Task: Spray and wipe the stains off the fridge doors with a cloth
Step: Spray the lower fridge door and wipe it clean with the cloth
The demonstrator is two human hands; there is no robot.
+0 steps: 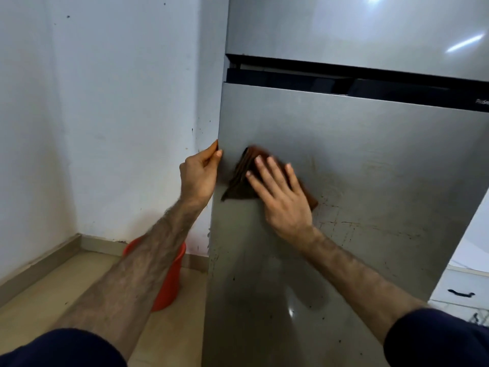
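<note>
The right hand [281, 197] lies flat, fingers straight and spread, pressing the brown cloth [244, 178] against the lower fridge door [370, 160]. The left hand [199, 173] pinches that door's edge just left of the cloth. Soft, light and folded, the cloth probably slides best under a flat palm; its blurred edges leave the folds uncertain. Scratchy stains [341, 215] sit just right of the hand.

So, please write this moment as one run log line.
right hand: presses brown cloth on lower fridge door | left hand: grips door edge
</note>
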